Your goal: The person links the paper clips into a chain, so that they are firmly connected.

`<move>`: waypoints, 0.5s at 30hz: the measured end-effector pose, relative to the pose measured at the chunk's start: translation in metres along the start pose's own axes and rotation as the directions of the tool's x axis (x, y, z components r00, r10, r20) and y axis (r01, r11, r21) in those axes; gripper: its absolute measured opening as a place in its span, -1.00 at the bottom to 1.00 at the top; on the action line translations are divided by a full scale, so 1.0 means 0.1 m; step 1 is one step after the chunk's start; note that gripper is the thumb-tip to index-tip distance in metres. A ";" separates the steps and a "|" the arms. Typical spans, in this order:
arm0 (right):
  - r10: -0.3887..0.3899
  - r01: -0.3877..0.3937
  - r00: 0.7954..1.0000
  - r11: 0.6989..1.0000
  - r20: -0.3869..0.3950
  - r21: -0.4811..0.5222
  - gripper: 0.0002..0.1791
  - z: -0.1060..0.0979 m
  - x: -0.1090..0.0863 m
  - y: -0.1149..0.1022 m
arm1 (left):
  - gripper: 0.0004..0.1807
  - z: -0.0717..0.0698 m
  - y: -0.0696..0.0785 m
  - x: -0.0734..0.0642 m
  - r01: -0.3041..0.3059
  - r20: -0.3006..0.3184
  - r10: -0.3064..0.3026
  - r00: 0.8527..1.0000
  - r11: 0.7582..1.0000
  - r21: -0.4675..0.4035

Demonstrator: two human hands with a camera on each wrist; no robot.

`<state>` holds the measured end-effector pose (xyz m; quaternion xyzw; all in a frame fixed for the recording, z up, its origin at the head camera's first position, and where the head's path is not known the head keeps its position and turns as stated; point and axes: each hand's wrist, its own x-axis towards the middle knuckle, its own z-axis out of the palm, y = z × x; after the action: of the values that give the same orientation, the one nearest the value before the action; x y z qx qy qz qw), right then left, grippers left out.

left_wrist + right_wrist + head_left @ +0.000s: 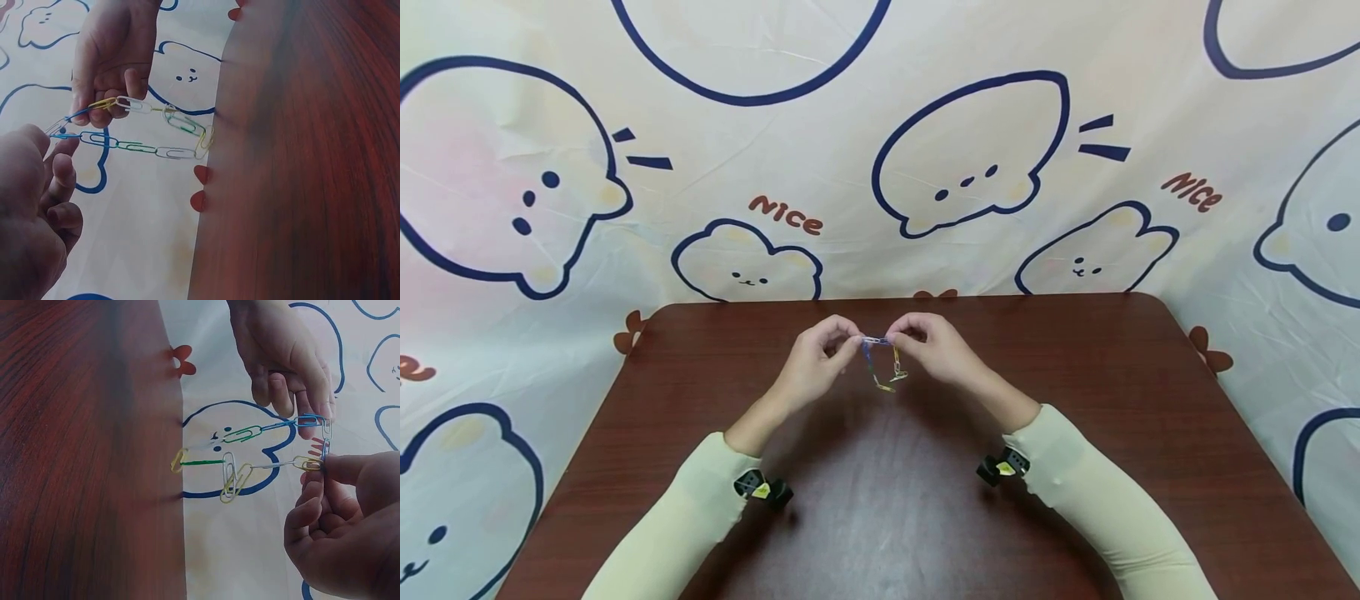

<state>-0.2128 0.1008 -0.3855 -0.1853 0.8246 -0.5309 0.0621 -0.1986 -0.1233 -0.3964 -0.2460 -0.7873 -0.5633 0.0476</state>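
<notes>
A chain of linked paper clips in blue, green, white and yellow hangs between the two hands above the table. My left hand pinches its top between thumb and forefinger at a blue clip. With thumb and forefinger, my right hand pinches the other top end, beside a yellow clip. A silver clip and a blue one bridge the short gap between the fingertips. Below, the two strands droop and meet around a yellow clip, so the chain forms a loop. The fingertips partly hide the pinched clips.
The dark brown wooden table lies beneath both hands. Behind and beside it hangs a pale cloth printed with cartoon animals. Black camera mounts sit on both wrists, over light sleeves.
</notes>
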 end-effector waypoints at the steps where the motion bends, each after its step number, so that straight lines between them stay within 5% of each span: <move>1: 0.001 -0.001 1.000 1.000 -0.002 0.001 -0.85 0.00 0.00 0.00 | -0.94 0.01 0.00 0.00 0.000 0.001 0.000 1.000 1.000 -0.004; 15: 0.001 -0.001 1.000 1.000 0.002 -0.023 -0.85 -0.12 -0.14 0.08 | -0.96 0.13 -0.06 0.01 -0.049 0.046 0.047 0.998 0.998 0.039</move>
<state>-0.2051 0.1194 -0.3893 -0.1862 0.8306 -0.5213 0.0613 -0.1994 -0.1123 -0.4057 -0.2763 -0.7933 -0.5403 0.0484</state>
